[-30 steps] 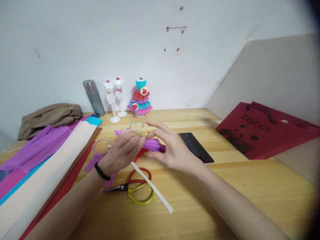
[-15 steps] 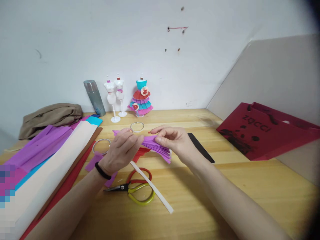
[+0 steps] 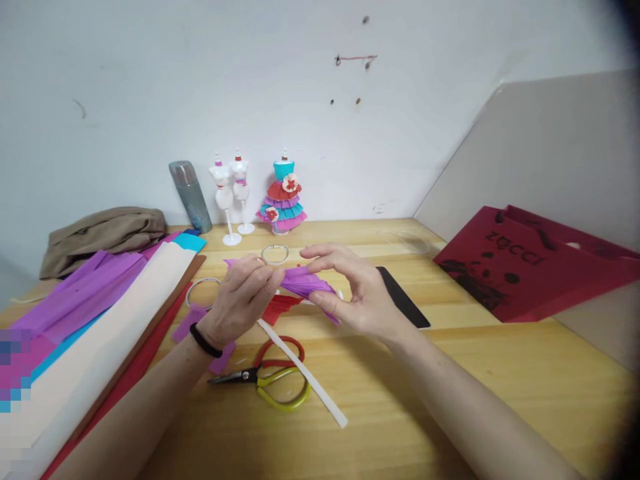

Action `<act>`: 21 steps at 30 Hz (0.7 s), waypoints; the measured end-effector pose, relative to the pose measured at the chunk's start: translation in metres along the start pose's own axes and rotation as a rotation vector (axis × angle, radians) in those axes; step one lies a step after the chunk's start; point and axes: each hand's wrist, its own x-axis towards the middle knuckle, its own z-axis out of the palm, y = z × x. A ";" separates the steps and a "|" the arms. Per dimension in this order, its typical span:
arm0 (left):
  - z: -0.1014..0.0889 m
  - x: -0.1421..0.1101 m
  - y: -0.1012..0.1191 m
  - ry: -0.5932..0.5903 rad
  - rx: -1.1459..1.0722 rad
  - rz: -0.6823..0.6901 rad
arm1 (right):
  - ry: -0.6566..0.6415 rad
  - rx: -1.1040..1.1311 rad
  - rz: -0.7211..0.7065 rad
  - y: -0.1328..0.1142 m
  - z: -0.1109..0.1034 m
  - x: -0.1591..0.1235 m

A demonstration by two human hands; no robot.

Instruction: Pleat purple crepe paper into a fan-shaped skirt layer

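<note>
My left hand (image 3: 245,291), with a black band at the wrist, pinches one end of a pleated strip of purple crepe paper (image 3: 303,281). The folds fan out toward my right hand (image 3: 363,293), whose thumb and fingers are spread around the strip's loose end. Its thumb touches the lower folds, and no firm grip shows. Behind and below the purple strip lies a piece of red pleated paper (image 3: 280,308). A narrow white strip (image 3: 305,373) runs across the scissors (image 3: 265,379), which have one red and one yellow handle.
Coloured crepe paper sheets (image 3: 120,313) lie at left, beside brown cloth (image 3: 105,233). At the back stand a flask (image 3: 191,197), two white mannequins (image 3: 223,193) and a mannequin in a ruffled paper dress (image 3: 283,200). Wire rings (image 3: 275,246), a phone (image 3: 407,300) and a red bag (image 3: 520,267) are around.
My right hand first closes its thumb and fingers on the purple folds, then spreads them apart again. My left hand keeps its pinch, shifting slightly left.
</note>
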 end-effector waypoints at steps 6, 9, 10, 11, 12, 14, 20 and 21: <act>-0.003 0.003 0.004 -0.013 0.044 0.066 | 0.057 -0.140 -0.024 -0.003 0.002 0.000; -0.003 0.004 0.004 -0.020 0.057 0.072 | 0.087 -0.114 0.000 -0.003 -0.001 0.001; -0.003 0.004 0.004 -0.022 0.056 0.074 | 0.066 -0.114 -0.012 -0.003 -0.002 0.001; -0.003 0.004 0.004 -0.024 0.056 0.077 | 0.037 -0.122 -0.026 -0.004 -0.003 0.001; -0.003 0.004 0.004 -0.024 0.055 0.080 | 0.008 -0.135 -0.039 -0.004 -0.003 0.001; -0.004 0.004 0.004 -0.016 0.052 0.086 | -0.015 -0.167 -0.056 -0.005 -0.001 0.001; -0.004 0.005 0.004 0.001 0.053 0.091 | 0.006 -0.175 -0.067 -0.003 0.003 0.000; -0.004 0.005 0.004 -0.001 0.054 0.092 | 0.002 -0.171 -0.059 -0.003 0.003 0.000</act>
